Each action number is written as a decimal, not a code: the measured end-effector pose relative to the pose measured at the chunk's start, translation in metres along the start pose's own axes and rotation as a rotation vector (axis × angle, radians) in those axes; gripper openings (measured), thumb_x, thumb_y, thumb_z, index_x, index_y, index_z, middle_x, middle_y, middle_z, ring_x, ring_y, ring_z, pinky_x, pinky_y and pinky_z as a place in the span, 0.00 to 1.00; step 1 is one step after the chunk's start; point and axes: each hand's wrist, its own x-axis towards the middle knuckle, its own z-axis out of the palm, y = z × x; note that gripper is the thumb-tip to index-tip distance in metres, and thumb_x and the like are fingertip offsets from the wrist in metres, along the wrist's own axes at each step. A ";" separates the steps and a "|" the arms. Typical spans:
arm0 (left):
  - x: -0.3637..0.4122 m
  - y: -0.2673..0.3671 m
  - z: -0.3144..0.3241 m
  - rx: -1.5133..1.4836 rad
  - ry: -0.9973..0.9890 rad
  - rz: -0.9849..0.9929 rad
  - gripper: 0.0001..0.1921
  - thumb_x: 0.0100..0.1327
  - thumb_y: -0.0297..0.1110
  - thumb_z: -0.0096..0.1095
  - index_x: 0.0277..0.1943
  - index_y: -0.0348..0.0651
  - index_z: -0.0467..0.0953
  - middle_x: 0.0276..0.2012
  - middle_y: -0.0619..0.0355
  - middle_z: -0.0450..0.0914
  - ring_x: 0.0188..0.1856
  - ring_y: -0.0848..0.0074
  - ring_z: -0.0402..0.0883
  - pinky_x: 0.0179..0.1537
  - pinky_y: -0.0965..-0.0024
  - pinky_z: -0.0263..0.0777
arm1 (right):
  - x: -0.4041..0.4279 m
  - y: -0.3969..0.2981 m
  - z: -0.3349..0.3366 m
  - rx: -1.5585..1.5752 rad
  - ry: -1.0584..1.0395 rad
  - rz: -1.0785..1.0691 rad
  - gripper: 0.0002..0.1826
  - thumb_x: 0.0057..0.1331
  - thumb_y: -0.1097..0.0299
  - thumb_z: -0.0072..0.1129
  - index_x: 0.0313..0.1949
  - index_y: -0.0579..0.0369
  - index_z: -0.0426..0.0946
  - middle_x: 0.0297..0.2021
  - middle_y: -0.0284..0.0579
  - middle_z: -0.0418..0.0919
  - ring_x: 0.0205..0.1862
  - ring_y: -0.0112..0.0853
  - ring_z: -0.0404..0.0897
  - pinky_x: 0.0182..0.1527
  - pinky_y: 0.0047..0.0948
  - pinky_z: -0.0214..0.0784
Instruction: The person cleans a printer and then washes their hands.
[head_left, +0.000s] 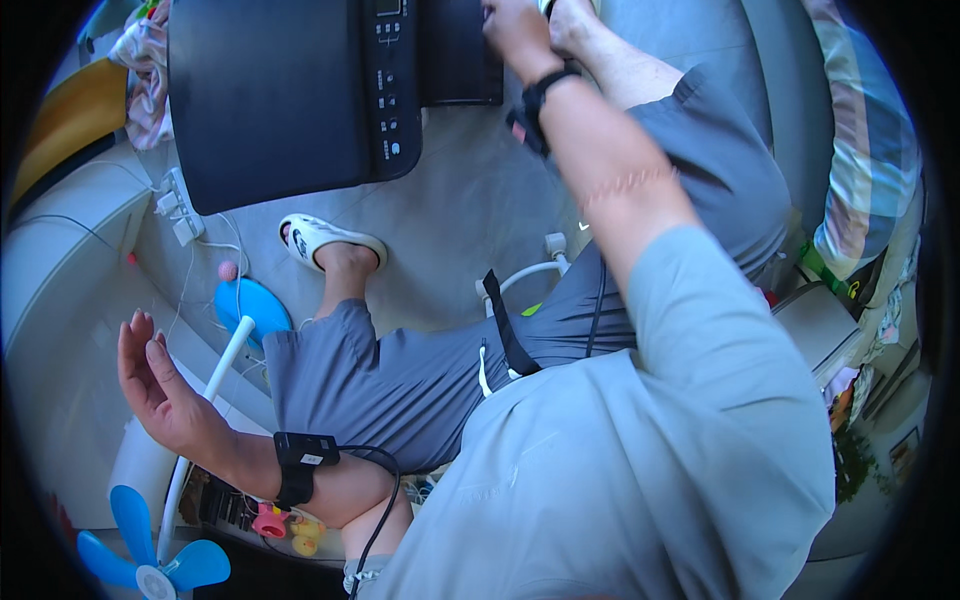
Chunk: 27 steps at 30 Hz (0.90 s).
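Note:
My right hand (517, 37) is at the top of the view, beside the outer edge of a dark tray (461, 64) on a black printer (277, 97). Its fingers are partly cut off and blurred, so I cannot tell whether they grip the tray. The printer's control panel (390, 82) bears buttons and a small display. My left hand (161, 382) is raised at the left with nothing in it, palm turned up and fingers loosely bent. It is near the white pole (229, 356) of a fan. Both wrists wear black straps with small devices.
Blue fan blades (154, 551) are at the lower left, and a blue round base (255, 309) lies farther up. A white power strip (178, 206) with plugs and cords is left of the printer. A grey sofa (795, 112) stands at the right. Toys (289, 525) lie below my left forearm.

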 end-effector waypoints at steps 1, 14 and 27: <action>-0.003 -0.002 -0.003 0.006 0.002 -0.010 0.18 0.79 0.32 0.52 0.65 0.34 0.73 0.59 0.45 0.81 0.63 0.64 0.80 0.67 0.60 0.71 | 0.014 -0.009 -0.004 0.154 -0.185 -0.050 0.17 0.68 0.75 0.46 0.55 0.57 0.76 0.60 0.54 0.75 0.64 0.50 0.71 0.64 0.45 0.65; -0.003 0.000 0.001 0.034 0.016 0.028 0.17 0.79 0.33 0.51 0.64 0.35 0.74 0.58 0.46 0.82 0.63 0.63 0.80 0.66 0.59 0.73 | -0.165 0.021 0.069 0.060 0.002 -0.386 0.20 0.66 0.75 0.55 0.55 0.45 0.83 0.63 0.38 0.78 0.70 0.36 0.71 0.72 0.37 0.61; -0.006 -0.012 0.004 0.032 0.011 0.033 0.17 0.78 0.33 0.52 0.64 0.38 0.75 0.58 0.45 0.82 0.64 0.59 0.79 0.67 0.56 0.72 | -0.153 -0.038 0.179 2.264 0.019 1.415 0.10 0.68 0.78 0.43 0.42 0.65 0.75 0.30 0.53 0.78 0.31 0.42 0.81 0.28 0.44 0.74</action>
